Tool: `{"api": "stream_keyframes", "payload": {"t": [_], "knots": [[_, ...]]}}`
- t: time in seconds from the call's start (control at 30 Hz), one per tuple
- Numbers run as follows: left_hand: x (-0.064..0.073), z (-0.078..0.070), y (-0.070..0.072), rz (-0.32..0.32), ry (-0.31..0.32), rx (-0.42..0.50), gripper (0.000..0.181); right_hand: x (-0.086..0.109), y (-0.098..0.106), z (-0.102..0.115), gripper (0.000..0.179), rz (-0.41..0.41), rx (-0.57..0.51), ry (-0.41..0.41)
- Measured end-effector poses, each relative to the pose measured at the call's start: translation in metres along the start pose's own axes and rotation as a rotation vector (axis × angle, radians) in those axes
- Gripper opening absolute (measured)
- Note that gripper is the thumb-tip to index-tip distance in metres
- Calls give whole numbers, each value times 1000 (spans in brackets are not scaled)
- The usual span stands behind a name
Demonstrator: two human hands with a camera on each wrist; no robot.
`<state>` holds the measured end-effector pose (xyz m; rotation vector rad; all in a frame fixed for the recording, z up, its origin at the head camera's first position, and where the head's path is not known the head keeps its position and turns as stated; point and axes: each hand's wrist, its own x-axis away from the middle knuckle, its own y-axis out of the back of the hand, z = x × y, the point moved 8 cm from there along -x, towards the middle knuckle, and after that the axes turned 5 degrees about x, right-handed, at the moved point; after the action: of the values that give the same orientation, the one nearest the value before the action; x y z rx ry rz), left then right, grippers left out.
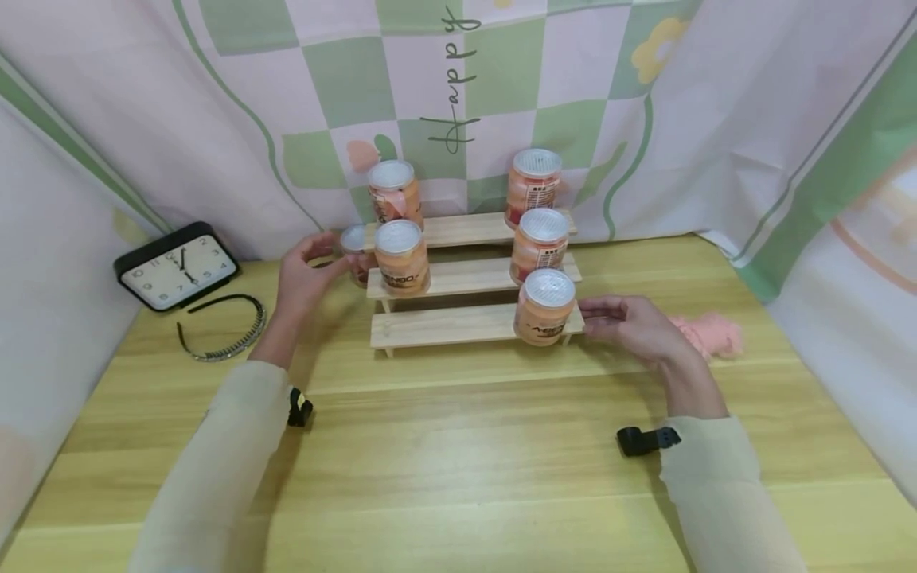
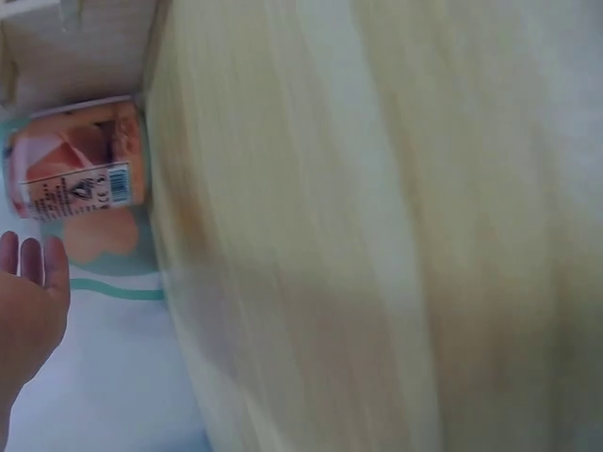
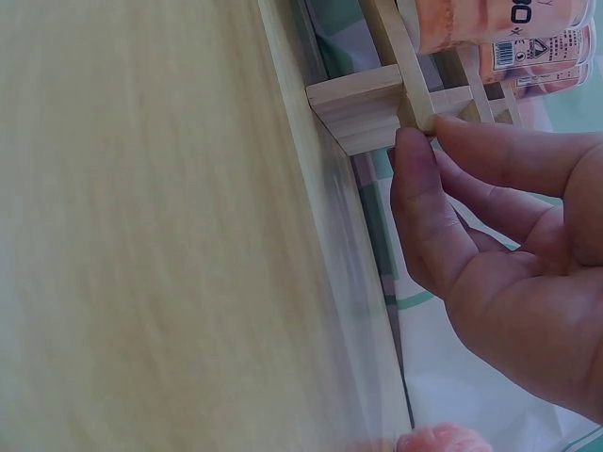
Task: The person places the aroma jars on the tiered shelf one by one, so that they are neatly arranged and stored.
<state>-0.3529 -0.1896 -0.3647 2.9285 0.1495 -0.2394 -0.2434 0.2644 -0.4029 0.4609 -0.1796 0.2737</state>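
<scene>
A three-step wooden display rack [image 1: 458,325] stands near the back of the table, bearing several orange cans with pale ridged lids. At the end of its lowest step, my right hand [image 1: 634,326] pinches the board [image 3: 415,99] between thumb and fingertips. One can [image 1: 544,309] sits on that step close to this hand. On the other side, my left hand [image 1: 304,274] reaches beside a can [image 1: 357,259] that stands behind the rack's left end, partly hidden. In the left wrist view, its fingers [image 2: 57,264] extend toward the can [image 2: 80,160] with a gap between.
At the left stand a black-framed clock [image 1: 179,267] and, before it, a dark headband [image 1: 232,342]. A pink fluffy item [image 1: 709,334] lies behind my right wrist. A checkered curtain [image 1: 351,79] hangs right behind the rack.
</scene>
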Motion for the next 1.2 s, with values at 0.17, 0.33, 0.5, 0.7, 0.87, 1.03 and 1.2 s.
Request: {"api": "stream_keyframes", "payload": {"t": [0.17,0.33,0.5,0.7,0.87,1.03,1.2], "knots": [[-8,2,4,-13,-21,11,60,-1,-1,2,55,-3,11,14],[-11,8,5,13,-3,9,65,0,-4,2,56,8,13,26],[-13,17,-2,49,53,0,71,3,-4,1,56,5,17,21],[-18,17,-10,75,34,10,71,3,-3,-1,57,2,22,5],[-19,9,-19,126,29,31,70,3,-1,0,57,-1,21,5],[-18,-2,-26,134,10,6,67,2,-1,1,57,-3,21,-2],[-28,9,-28,112,-3,-5,64,2,-1,1,57,-5,10,-10]]}}
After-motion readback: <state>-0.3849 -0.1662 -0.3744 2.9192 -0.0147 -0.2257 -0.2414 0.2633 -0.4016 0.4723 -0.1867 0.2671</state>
